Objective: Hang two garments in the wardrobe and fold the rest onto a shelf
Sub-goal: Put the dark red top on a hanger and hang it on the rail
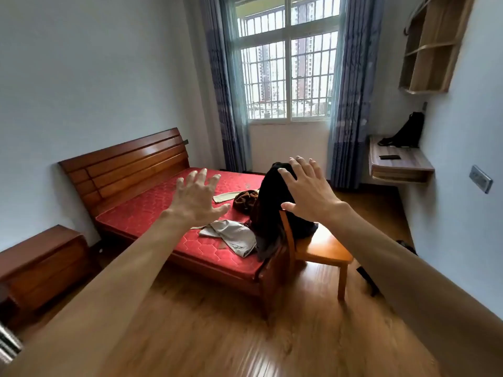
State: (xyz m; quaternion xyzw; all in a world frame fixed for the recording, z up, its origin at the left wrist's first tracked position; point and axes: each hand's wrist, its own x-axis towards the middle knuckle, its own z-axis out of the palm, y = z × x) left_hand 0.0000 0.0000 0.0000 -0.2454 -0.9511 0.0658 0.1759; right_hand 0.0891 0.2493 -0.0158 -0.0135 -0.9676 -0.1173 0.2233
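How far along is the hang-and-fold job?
Done: nothing visible. In hand: nothing; left hand and right hand are open and outstretched. Left: dark garment draped on the chair, brown, grey and beige garments unfolded on the red mattress.

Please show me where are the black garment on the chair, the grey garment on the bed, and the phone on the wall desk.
black garment (269, 202), head view, on its draped middle over the chair back.
grey garment (231, 236), head view, on its crumpled centre.
phone (390, 157), head view, on its dark flat face.
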